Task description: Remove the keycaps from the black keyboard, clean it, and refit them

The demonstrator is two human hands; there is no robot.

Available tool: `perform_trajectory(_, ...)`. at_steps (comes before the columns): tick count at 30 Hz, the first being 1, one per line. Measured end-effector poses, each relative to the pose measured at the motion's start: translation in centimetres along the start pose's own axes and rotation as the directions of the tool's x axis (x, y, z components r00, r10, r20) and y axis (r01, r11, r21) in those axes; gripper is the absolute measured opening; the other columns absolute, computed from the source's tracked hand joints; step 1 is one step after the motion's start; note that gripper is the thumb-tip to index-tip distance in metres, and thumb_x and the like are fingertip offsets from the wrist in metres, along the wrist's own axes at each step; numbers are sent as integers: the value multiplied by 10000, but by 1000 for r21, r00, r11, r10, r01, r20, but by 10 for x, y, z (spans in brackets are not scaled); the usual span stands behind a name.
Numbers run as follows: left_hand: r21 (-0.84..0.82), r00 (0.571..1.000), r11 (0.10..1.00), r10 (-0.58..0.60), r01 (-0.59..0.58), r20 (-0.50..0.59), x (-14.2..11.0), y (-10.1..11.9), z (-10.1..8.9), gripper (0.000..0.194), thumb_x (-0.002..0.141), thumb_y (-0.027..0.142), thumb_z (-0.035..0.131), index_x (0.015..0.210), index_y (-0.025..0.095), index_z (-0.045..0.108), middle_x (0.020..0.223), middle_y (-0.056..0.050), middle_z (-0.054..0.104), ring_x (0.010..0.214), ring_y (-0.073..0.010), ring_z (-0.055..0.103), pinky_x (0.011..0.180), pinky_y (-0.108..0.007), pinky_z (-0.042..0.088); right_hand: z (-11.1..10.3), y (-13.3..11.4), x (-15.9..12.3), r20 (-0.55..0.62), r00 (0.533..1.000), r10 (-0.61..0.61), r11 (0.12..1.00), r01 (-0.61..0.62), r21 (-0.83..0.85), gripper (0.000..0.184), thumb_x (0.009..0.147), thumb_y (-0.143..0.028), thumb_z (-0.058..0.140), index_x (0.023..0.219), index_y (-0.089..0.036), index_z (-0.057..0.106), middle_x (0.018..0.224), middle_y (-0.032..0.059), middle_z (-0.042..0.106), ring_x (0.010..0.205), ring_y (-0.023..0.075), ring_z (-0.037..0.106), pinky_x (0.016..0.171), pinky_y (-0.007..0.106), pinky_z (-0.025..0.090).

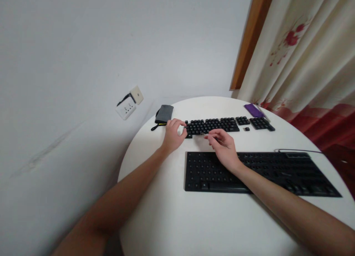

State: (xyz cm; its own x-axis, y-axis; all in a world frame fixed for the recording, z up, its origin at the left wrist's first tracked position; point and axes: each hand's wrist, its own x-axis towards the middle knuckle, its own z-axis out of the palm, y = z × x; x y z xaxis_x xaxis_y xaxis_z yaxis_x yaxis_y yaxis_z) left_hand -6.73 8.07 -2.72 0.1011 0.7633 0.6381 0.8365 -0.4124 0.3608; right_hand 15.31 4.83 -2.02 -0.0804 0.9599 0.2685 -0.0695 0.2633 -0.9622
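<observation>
A black keyboard lies across the table, with many keys stripped from its left side. Behind it, loose black keycaps are laid out in rows like a keyboard. My left hand is at the left end of these rows, thumb and index finger curved and apart beside the outermost keycaps. Whether its fingertips touch one I cannot tell. Over the keyboard's rear edge, my right hand pinches a thin wire-like tool, its tip close to the front row of keycaps. The fingers hide most of this tool.
A grey pouch lies at the table's back left, and a purple cloth at the back right. The keyboard's cable runs off to the right. A wall with sockets borders the left; a curtain hangs at the right.
</observation>
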Motion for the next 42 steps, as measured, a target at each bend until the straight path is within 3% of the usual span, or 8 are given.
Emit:
perform_trajectory(6,-44,998,999,-3,1,-59,0,0,-3,131,837,113,535,906,212,587,942,-26,644,951,-213,560,904,-384,424,-8,-31,-9,93,993,-65,995,72,-73,180,788,-363,720,797,-183,725,836,55,689,660,151,604,616,296,515)
perform_trajectory(12,-70,1000,997,-10,9,-20,0,7,-3,141,845,116,528,901,215,611,961,-31,657,971,-222,572,917,-404,426,-18,-47,-56,126,992,26,977,2,-215,156,789,-357,718,764,-203,734,720,33,677,611,156,572,548,281,467)
perform_trajectory(17,-91,999,995,38,-38,-1,-2,9,-2,158,847,110,526,912,214,626,953,-27,664,961,-211,582,917,-394,433,-19,-43,-80,199,973,114,955,-52,-293,96,804,-299,664,773,-208,672,699,14,646,597,147,537,523,261,413)
perform_trajectory(21,-80,999,996,40,-38,20,-2,9,-1,177,853,107,516,923,216,637,961,-29,664,969,-212,582,929,-389,437,-22,-37,-81,269,947,177,942,-83,-326,178,838,-319,636,714,-205,579,606,-25,548,540,123,483,503,246,368)
perform_trajectory(32,-112,997,994,29,-20,72,-2,9,3,186,857,121,512,898,221,663,933,-27,683,943,-210,601,906,-396,452,-22,-19,-88,291,936,198,944,-102,-314,263,844,-343,634,658,-214,500,550,-51,475,475,100,417,461,234,318)
perform_trajectory(37,-119,996,992,43,-33,82,-2,11,5,173,858,123,516,876,219,659,920,-23,691,924,-205,611,886,-380,456,-15,-31,-91,403,908,112,910,70,-409,235,871,-303,597,666,-217,519,566,-32,524,502,113,474,485,234,330)
perform_trajectory(42,-148,991,984,110,-98,76,-2,14,8,174,852,96,526,866,213,654,907,-11,704,902,-185,612,871,-354,450,0,-39,-93,541,841,-13,728,379,-571,223,909,-248,552,695,-220,494,612,-17,564,522,121,496,536,253,303)
